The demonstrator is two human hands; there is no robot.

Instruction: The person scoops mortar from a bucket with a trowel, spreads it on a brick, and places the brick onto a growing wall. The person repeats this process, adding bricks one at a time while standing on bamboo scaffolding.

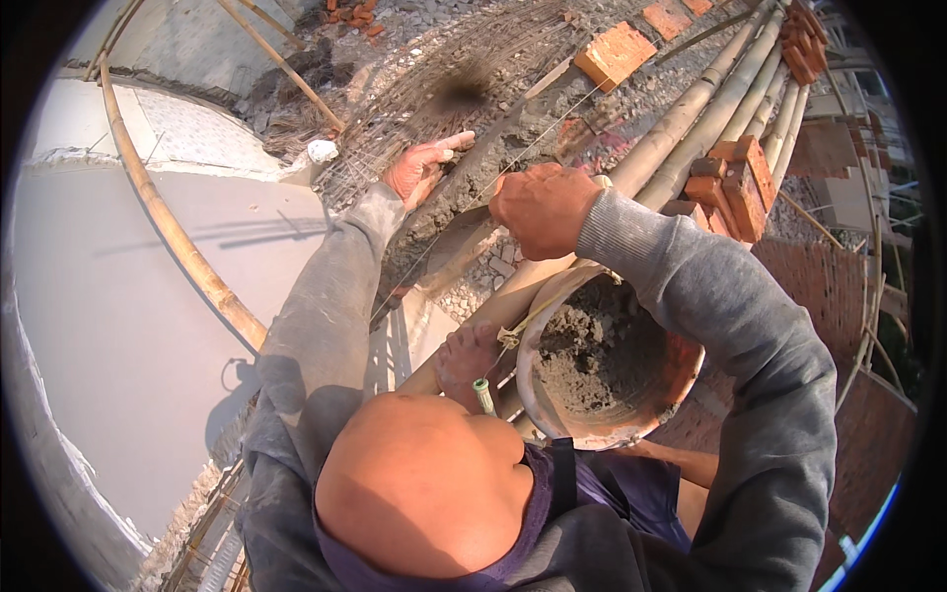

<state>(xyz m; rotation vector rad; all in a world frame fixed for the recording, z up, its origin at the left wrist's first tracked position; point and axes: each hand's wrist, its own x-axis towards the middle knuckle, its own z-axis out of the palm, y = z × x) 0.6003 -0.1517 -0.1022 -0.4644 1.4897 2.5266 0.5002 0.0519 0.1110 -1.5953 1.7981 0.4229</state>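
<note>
A strip of wet grey mortar [439,212] runs along the top of a narrow wall, with a thin string line [541,137] stretched above it. On the strip's left side is my left hand [419,170], holding nothing, its fingers stretched forward. My right hand [543,209] is closed around the handle of a trowel, mostly covered by the fingers. The trowel's grey blade [462,237] reaches left to the mortar's edge. Farther along the strip lies an orange brick [615,56]. Below my right forearm stands a round bucket [541,395] with mortar [602,345] in it.
Several bamboo poles [702,123] run along the right, with stacked bricks [745,187] on them. A curved bamboo pole [163,212] crosses before the pale wall [118,296] at left. A green-handled tool [483,397] stands beside the bucket. Rubble and more bricks lie beyond.
</note>
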